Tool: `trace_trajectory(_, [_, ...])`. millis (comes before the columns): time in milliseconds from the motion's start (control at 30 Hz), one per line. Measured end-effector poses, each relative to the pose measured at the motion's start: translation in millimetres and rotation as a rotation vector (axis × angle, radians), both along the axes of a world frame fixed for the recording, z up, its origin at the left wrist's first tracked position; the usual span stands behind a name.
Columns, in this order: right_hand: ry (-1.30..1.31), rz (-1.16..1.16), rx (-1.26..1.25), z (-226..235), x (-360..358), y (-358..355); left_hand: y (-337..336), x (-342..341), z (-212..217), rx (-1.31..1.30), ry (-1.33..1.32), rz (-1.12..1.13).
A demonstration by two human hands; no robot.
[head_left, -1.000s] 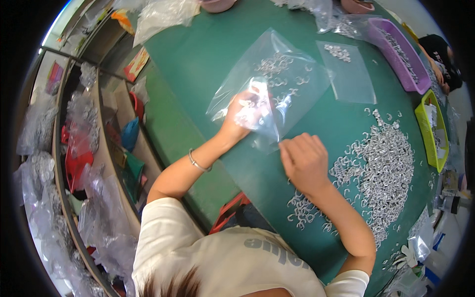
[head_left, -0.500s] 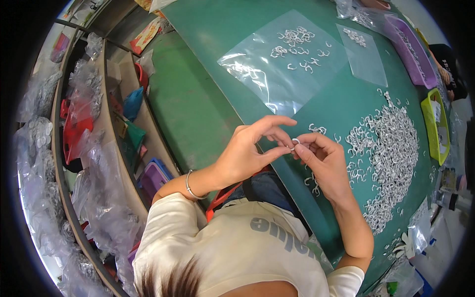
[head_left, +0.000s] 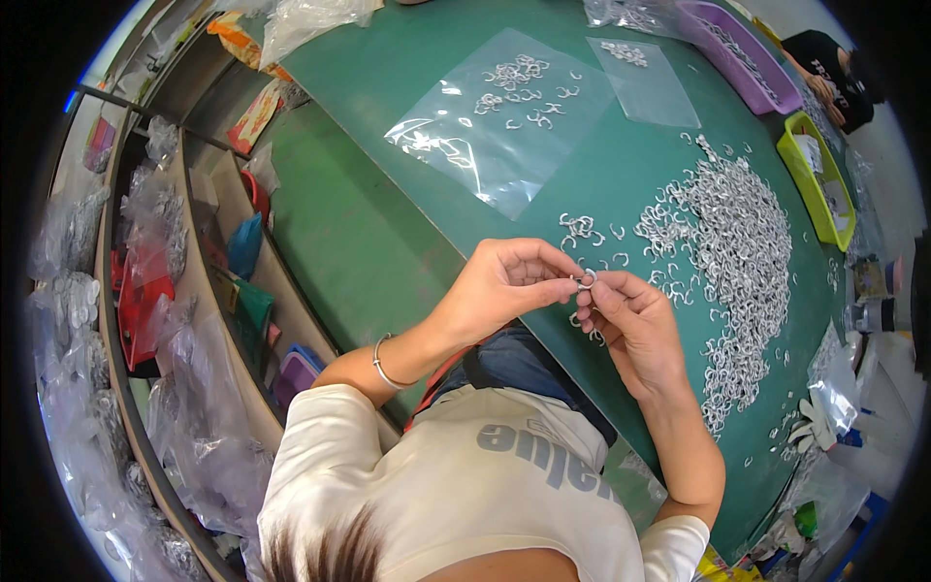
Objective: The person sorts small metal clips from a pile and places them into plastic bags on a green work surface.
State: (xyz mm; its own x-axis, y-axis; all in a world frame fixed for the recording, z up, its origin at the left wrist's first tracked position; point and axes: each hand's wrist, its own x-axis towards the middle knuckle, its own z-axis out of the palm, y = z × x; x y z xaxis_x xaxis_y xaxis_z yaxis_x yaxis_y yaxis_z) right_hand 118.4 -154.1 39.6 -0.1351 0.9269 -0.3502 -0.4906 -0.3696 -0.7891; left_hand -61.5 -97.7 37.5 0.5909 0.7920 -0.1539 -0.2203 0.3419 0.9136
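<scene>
At the table's near edge, my two hands meet fingertip to fingertip. Between them is a small silver C-shaped metal ring (head_left: 586,281), partly covered by the fingers. My left hand (head_left: 514,283) pinches it with thumb and index finger. From the other side, my right hand (head_left: 635,320) grips it between thumb and curled fingers; whether a second ring is there too, I cannot tell. Just beyond the hands lies a small loose cluster of similar rings (head_left: 579,227). To the right spreads a big heap of them (head_left: 742,242).
On the green table (head_left: 388,107), a clear plastic bag (head_left: 504,179) has several rings on it. A smaller clear bag (head_left: 659,102) with rings lies beside it. A purple basket (head_left: 784,95) and a yellow-green basket (head_left: 830,231) line the far right. Shelves (head_left: 208,218) of bagged parts stand left.
My left index finger, raised and stretched out before, has come down against the thumb at the ring. The whole view has shifted, moving the tabletop items left and up in the picture.
</scene>
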Motion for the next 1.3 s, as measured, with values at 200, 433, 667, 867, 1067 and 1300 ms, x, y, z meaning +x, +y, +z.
trace_trajectory(200, [-0.375,-0.354,0.139,-18.7,46.3,-58.0,-0.9,10.8,-11.8,0.227,0.299,0.055])
trace_trajectory(433, [-1.045,-1.247,-0.211,-64.1,184.7,-249.0,35.3,-18.9,-56.8,0.609,0.574,0.259])
trace_trajectory(667, [-1.695,-1.074,-0.493,-75.8,223.5,-302.3,78.5,-33.0,-69.4,1.514,1.168,0.349])
trace_trajectory(867, [-1.860,-1.071,-0.216,-53.1,212.2,-254.9,124.9,-78.0,-80.5,1.552,1.268,0.302])
trace_trajectory(1067, [-1.464,-0.418,0.212,-4.5,130.4,-116.8,149.7,-68.2,-73.9,1.530,1.151,0.371])
trace_trajectory(1300, [-1.349,0.131,0.913,-25.4,14.6,30.1,127.9,-86.1,-58.4,1.316,1.341,0.073])
